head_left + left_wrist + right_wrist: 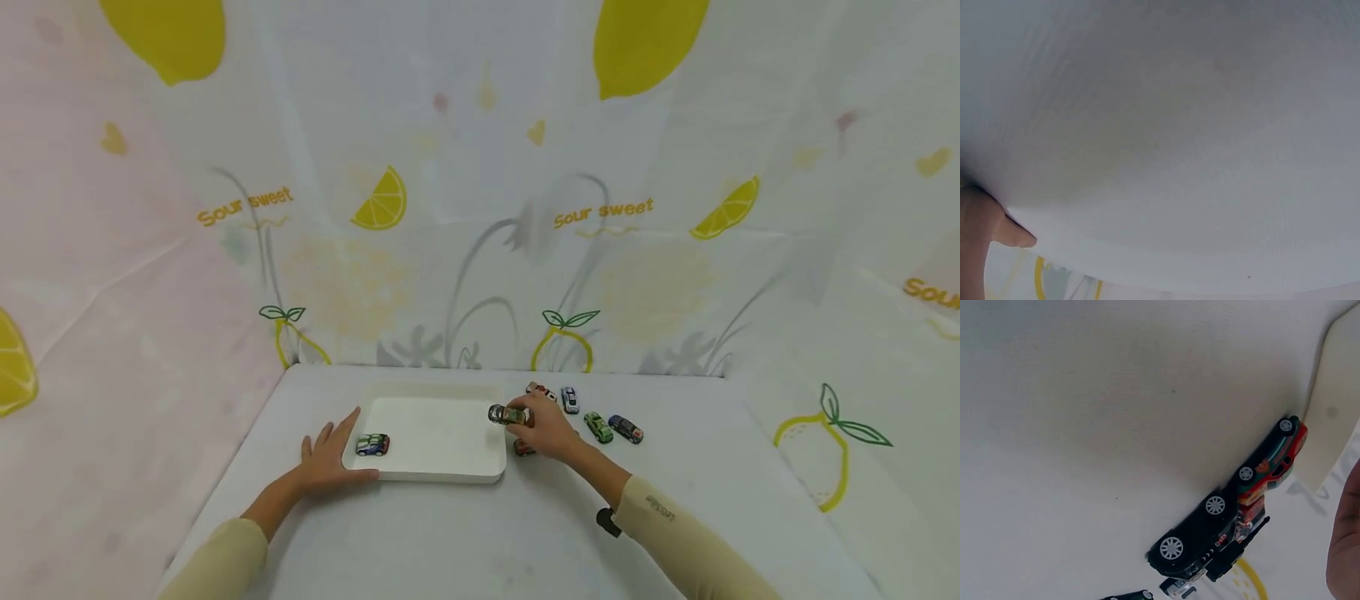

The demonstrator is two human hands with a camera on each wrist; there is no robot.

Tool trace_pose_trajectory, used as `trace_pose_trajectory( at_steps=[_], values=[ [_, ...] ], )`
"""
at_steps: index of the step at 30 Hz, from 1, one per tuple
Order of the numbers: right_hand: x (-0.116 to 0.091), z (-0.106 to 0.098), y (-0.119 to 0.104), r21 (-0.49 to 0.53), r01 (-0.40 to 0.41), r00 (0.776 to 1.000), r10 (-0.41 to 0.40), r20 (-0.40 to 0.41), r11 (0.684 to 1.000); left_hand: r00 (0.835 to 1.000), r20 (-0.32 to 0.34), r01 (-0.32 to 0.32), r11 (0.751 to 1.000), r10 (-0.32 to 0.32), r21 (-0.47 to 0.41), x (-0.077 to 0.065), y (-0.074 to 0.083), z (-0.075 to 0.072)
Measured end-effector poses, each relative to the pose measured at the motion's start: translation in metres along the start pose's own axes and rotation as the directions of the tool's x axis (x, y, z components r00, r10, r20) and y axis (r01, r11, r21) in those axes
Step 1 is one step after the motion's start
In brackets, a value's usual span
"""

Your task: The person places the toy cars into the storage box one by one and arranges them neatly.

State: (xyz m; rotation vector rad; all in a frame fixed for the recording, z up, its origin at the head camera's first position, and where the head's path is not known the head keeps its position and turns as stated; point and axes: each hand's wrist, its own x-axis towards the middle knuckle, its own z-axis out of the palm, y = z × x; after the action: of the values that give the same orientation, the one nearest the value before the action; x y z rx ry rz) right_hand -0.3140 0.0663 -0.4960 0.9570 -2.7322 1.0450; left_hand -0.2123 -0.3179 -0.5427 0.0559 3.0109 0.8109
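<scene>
A white tray point(442, 478) lies on the table, with a blue, green and white toy car point(372, 445) inside near its left end. My left hand point(327, 463) rests on the tray's left front corner, thumb along the front edge and fingers spread up the side. In the left wrist view only part of that hand point(988, 228) shows. Over the tray's right rim, my right hand point(546, 427) pinches a dark toy car point(506, 414) between thumb and fingers. In the right wrist view the held car is out of sight, and the hand point(1344, 544) appears at the edge.
Right of the tray stand a red toy car point(523, 447), partly behind the hand, a green one point(597, 427), a dark blue one point(626, 429), a white one point(570, 399) and an orange-and-white one point(540, 389). A lemon-print cloth point(465, 275) hangs behind the table.
</scene>
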Motion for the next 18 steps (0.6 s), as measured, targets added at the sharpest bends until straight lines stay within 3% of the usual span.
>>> trace_pose_trajectory(
  at_steps=[7, 18],
  values=[
    [0.011, 0.010, -0.005, 0.037, -0.031, 0.999, 0.029, 0.041, 0.999, 1.000, -0.004, 0.005, 1.000, -0.005, -0.003, 0.000, -0.003, 0.003],
    [0.035, 0.029, -0.019, 0.072, 0.003, 0.999, -0.006, 0.046, 0.997, 1.000, -0.001, 0.019, 1.000, -0.019, 0.005, 0.001, -0.001, 0.000]
  ],
)
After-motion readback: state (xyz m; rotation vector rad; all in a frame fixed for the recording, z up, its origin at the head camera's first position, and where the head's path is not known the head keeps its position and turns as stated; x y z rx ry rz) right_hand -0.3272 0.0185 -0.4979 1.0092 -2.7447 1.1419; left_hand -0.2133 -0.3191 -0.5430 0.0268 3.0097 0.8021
